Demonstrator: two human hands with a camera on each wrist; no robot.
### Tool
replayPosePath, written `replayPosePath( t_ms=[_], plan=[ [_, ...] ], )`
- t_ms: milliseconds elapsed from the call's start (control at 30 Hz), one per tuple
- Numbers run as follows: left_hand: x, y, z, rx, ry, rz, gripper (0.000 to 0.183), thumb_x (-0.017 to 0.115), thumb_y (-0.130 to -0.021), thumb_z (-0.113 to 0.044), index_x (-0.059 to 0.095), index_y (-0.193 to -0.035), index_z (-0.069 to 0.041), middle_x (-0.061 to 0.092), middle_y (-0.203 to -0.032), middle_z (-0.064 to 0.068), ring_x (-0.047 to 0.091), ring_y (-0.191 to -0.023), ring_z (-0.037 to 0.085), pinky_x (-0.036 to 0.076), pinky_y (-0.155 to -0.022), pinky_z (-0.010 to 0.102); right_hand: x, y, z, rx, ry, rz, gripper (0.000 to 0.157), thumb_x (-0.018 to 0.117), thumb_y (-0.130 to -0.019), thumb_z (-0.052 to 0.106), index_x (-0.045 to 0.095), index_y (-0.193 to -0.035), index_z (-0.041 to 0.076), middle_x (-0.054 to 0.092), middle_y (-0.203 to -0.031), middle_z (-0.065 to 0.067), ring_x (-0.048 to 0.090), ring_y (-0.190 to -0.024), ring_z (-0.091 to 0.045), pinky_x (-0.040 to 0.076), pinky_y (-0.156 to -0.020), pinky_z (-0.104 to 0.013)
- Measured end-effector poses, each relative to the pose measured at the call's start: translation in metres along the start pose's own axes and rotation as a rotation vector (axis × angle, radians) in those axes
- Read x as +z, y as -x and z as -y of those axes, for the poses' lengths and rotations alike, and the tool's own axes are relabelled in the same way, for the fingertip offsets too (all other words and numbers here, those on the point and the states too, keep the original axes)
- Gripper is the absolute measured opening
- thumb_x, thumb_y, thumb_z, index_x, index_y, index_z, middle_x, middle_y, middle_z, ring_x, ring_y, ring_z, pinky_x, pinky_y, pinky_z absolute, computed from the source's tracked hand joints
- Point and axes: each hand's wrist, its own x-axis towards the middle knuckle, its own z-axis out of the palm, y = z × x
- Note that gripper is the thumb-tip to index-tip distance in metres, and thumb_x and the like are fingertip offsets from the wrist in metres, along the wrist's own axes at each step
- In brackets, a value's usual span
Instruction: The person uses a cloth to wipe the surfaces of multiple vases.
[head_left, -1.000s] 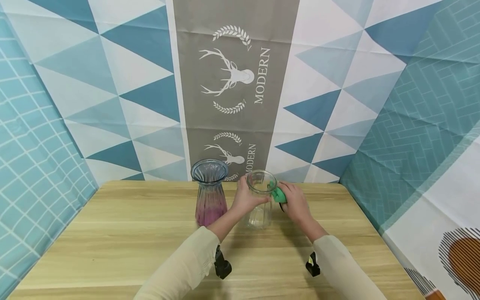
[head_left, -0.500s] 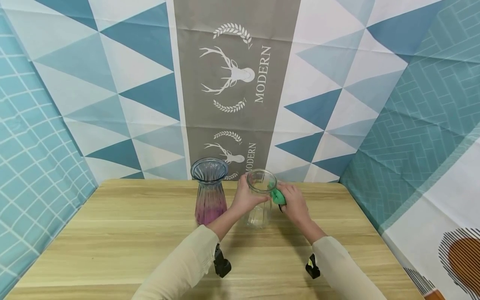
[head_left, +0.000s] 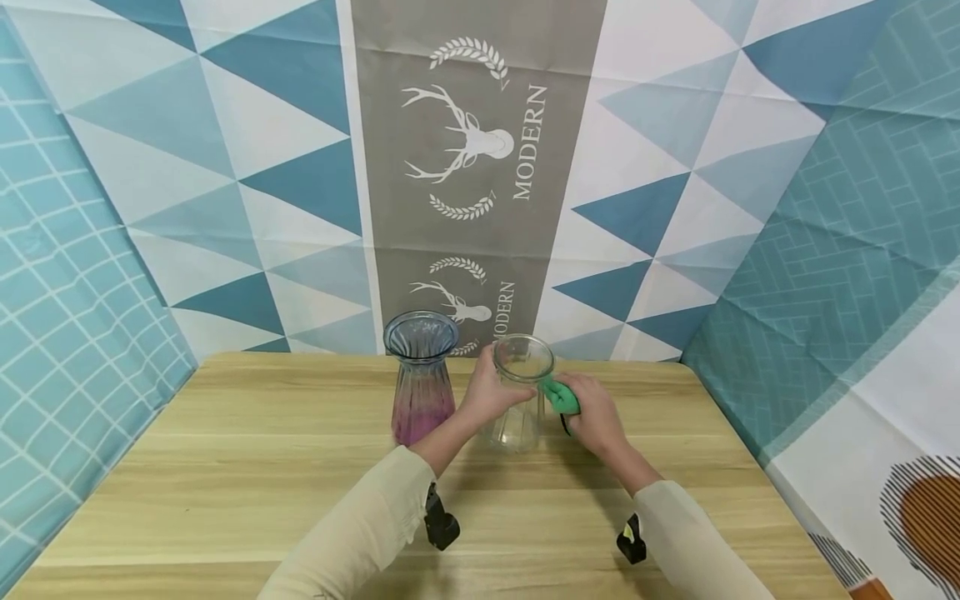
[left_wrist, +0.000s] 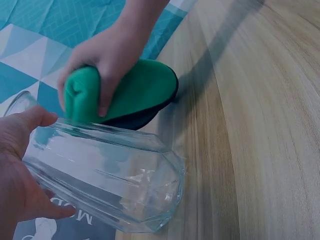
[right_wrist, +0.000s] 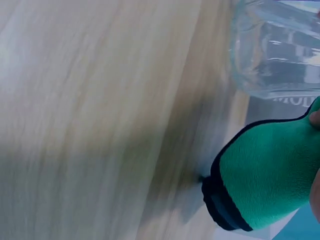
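My left hand (head_left: 491, 390) grips a clear glass vase (head_left: 517, 429) near its neck, thumb and fingers spread around it. The vase is upright on the table, its wide round rim facing up and its sides faceted. My right hand (head_left: 596, 412) pinches a folded green cleaning cloth (head_left: 561, 396) with black edging against the right side of the vase, just below the rim. In the left wrist view, the green cloth (left_wrist: 142, 90) hangs beside the glass, bunched between thumb and fingers. The right wrist view shows the cloth's lower end (right_wrist: 265, 175) hanging down, with only fingertips at the edge.
A second glass vase (head_left: 422, 383), blue at the top and pink at the base, stands left of the clear one. Both are near the back of the wooden table (head_left: 262, 483). A patterned cloth backdrop (head_left: 465, 167) rises behind it.
My right hand has shifted slightly right and down along the vase's side, with the green cloth showing more. My left hand keeps its hold on the vase. The head view tilts slightly.
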Motion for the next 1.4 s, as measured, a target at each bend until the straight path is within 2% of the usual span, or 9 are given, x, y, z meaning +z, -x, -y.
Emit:
replayPosePath(
  t_ms=[167,333,467,633,867,1067,1167,1300,1400],
  plan=[
    [-0.001,0.000,-0.001,-0.020,0.006,0.011,0.090,0.082,-0.065,-0.013,0.029,-0.138,0.000,0.049,-0.131,0.020,0.047,-0.123,0.035,0.039,-0.105,0.047,-0.006,-0.009,0.005,0.073,-0.169,-0.086,0.042,0.062,-0.074,-0.012,0.065,-0.109,0.011,0.067,-0.101,-0.010,0.062,-0.092,-0.028,0.051,-0.077,-0.044],
    [-0.001,0.000,0.000,-0.039,-0.019,0.021,0.087,0.081,-0.067,-0.014,0.030,-0.136,-0.001,0.051,-0.129,0.020,0.048,-0.122,0.034,0.041,-0.104,0.045,-0.009,-0.016,0.008,0.122,-0.235,-0.132,0.040,0.064,-0.081,-0.006,0.063,-0.117,0.011,0.065,-0.112,-0.013,0.059,-0.104,-0.031,0.049,-0.088,-0.049],
    [0.000,0.000,0.002,-0.038,-0.015,0.027,0.085,0.081,-0.066,-0.013,0.032,-0.135,0.000,0.052,-0.129,0.020,0.050,-0.122,0.034,0.041,-0.103,0.044,-0.009,-0.018,0.007,0.138,-0.245,-0.132,0.041,0.065,-0.081,-0.004,0.062,-0.119,0.010,0.064,-0.114,-0.015,0.058,-0.107,-0.033,0.048,-0.090,-0.051],
    [0.001,0.001,0.004,-0.048,-0.004,0.045,0.084,0.081,-0.066,-0.012,0.033,-0.134,-0.001,0.051,-0.132,0.020,0.048,-0.124,0.033,0.040,-0.105,0.043,-0.004,-0.019,0.006,0.143,-0.243,-0.118,0.042,0.066,-0.077,-0.006,0.063,-0.116,0.009,0.065,-0.111,-0.014,0.059,-0.104,-0.033,0.049,-0.086,-0.050],
    [0.001,0.003,0.005,-0.047,0.006,0.065,0.084,0.080,-0.067,-0.013,0.032,-0.135,0.000,0.049,-0.134,0.020,0.046,-0.126,0.034,0.039,-0.106,0.045,0.001,-0.017,0.005,0.063,-0.121,-0.070,0.044,0.066,-0.071,-0.011,0.064,-0.110,0.010,0.067,-0.101,-0.012,0.060,-0.096,-0.031,0.050,-0.081,-0.047],
    [-0.001,0.000,0.004,-0.009,0.025,0.069,0.084,0.079,-0.067,-0.011,0.031,-0.135,-0.001,0.050,-0.132,0.020,0.047,-0.125,0.033,0.039,-0.106,0.044,0.002,-0.011,0.006,0.048,-0.069,-0.074,0.052,0.066,-0.066,-0.014,0.062,-0.113,0.007,0.066,-0.109,-0.013,0.058,-0.101,-0.034,0.049,-0.086,-0.051],
    [-0.002,-0.003,0.003,-0.003,0.031,0.069,0.084,0.079,-0.067,-0.010,0.030,-0.135,-0.001,0.050,-0.132,0.020,0.047,-0.125,0.033,0.039,-0.106,0.043,0.001,-0.009,0.005,0.051,-0.052,-0.049,0.054,0.064,-0.065,-0.014,0.061,-0.114,0.008,0.065,-0.112,-0.012,0.057,-0.102,-0.033,0.048,-0.087,-0.050],
    [-0.003,-0.004,0.003,-0.015,0.035,0.077,0.085,0.079,-0.068,-0.011,0.029,-0.136,-0.001,0.049,-0.133,0.019,0.046,-0.126,0.033,0.039,-0.106,0.043,-0.001,-0.005,0.005,0.087,-0.095,-0.022,0.050,0.063,-0.070,-0.012,0.061,-0.114,0.010,0.065,-0.113,-0.012,0.057,-0.104,-0.033,0.049,-0.087,-0.050],
    [-0.004,-0.005,0.002,-0.017,0.031,0.083,0.085,0.080,-0.068,-0.011,0.030,-0.136,-0.001,0.049,-0.133,0.019,0.046,-0.127,0.033,0.039,-0.107,0.044,-0.003,-0.001,0.006,0.104,-0.161,-0.066,0.044,0.065,-0.074,-0.010,0.062,-0.114,0.009,0.064,-0.112,-0.014,0.058,-0.104,-0.034,0.049,-0.087,-0.051]
  ],
)
